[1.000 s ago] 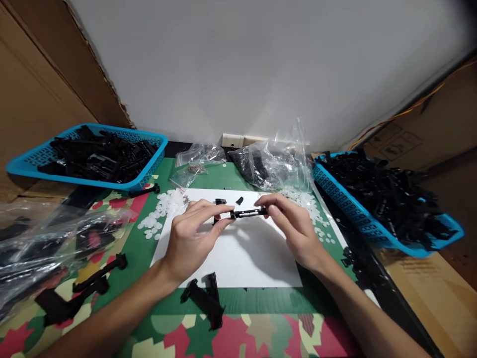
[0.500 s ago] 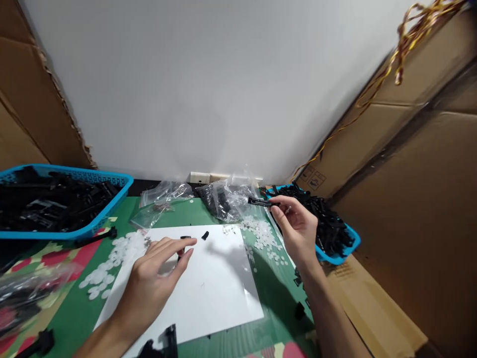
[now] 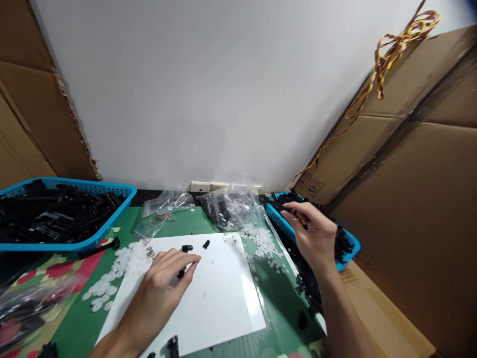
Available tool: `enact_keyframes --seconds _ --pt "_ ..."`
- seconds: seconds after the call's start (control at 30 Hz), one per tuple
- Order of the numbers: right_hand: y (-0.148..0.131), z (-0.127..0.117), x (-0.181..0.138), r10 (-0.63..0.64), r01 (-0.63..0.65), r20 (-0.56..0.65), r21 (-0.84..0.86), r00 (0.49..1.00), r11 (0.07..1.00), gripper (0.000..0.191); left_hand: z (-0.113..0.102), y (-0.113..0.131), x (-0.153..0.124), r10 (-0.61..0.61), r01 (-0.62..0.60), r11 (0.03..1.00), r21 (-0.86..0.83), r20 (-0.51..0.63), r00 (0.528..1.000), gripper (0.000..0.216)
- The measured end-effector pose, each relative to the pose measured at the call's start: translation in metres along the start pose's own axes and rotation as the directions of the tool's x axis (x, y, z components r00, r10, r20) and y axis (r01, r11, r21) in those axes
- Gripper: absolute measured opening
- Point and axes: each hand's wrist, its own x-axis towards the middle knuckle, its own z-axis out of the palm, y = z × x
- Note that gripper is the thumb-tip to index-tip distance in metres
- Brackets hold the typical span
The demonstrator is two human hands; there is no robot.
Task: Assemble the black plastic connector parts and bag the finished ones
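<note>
My left hand is over the white sheet, thumb and forefinger tips pinched together. Whatever may be between those tips is too small to make out. Small black plastic pieces lie close by: one just beyond the fingers, another a little to the right. My right hand is above the near side of the right blue basket, fingers closed on a slim black plastic part. Its outline blends with the black parts in the basket behind it.
A larger blue basket full of black parts stands at the left. White discs lie beside the sheet, with more discs at its right. Clear bags sit along the wall. Cardboard rises at the right.
My right hand has moved right and slightly down with the black part, to the right basket. The left thumb and forefinger have closed from apart to a pinch. The view has shifted slightly.
</note>
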Motion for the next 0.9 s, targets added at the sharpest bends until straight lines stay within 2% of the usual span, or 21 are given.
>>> enact_keyframes --seconds 0.1,0.17,0.27,0.37,0.5,0.6,0.67,0.7,0.73,0.77,0.83,0.9 --pt "0.045 -0.033 0.017 0.114 -0.158 -0.15 -0.324 0.982 0.933 0.031 -0.001 -0.001 0.0 -0.012 0.012 1.0 0.021 0.013 1.0 0.019" --pt "0.073 -0.053 0.026 0.155 -0.22 -0.187 -0.398 0.97 0.891 0.035 0.0 -0.002 0.0 -0.025 0.025 0.999 0.034 0.014 1.0 0.02" --pt "0.1 -0.07 0.035 0.178 -0.225 -0.143 -0.47 0.973 0.854 0.037 0.0 -0.003 0.001 -0.041 0.04 0.998 0.051 0.018 0.999 0.022" --pt "0.109 -0.07 0.034 0.188 -0.189 -0.054 -0.514 0.981 0.837 0.035 -0.001 -0.002 0.002 -0.048 0.048 0.997 0.067 0.003 0.999 0.024" --pt "0.097 -0.061 0.03 0.154 -0.176 -0.087 -0.548 0.984 0.818 0.043 -0.007 -0.002 0.005 -0.087 0.09 0.99 0.106 -0.028 0.996 0.024" --pt "0.069 -0.046 0.028 0.027 -0.087 -0.116 -0.552 0.993 0.829 0.041 -0.012 -0.007 0.009 -0.13 0.132 0.981 0.14 -0.022 0.991 0.024" --pt "0.043 -0.027 0.023 -0.041 0.008 -0.058 -0.476 0.998 0.88 0.035 -0.016 -0.013 0.011 -0.162 0.162 0.973 0.164 -0.016 0.987 0.023" --pt "0.028 -0.015 0.019 -0.058 0.059 0.013 -0.407 0.998 0.911 0.03 -0.018 -0.016 0.013 -0.179 0.178 0.968 0.177 -0.016 0.984 0.022" --pt "0.014 -0.001 0.013 -0.074 0.117 0.144 -0.317 0.987 0.941 0.026 -0.021 -0.018 0.014 -0.197 0.196 0.962 0.191 -0.012 0.98 0.021" --pt "0.0 0.013 0.005 -0.099 0.172 0.305 -0.221 0.947 0.96 0.025 -0.023 -0.02 0.014 -0.218 0.215 0.955 0.204 -0.005 0.976 0.02" --pt "-0.024 0.042 -0.015 -0.168 0.241 0.576 -0.052 0.8 0.969 0.024 -0.025 -0.021 0.015 -0.264 0.252 0.942 0.224 0.024 0.964 0.019" --pt "-0.041 0.066 -0.035 -0.231 0.302 0.715 0.03 0.659 0.953 0.023 -0.026 -0.018 0.015 -0.288 0.262 0.932 0.25 0.073 0.955 0.017"
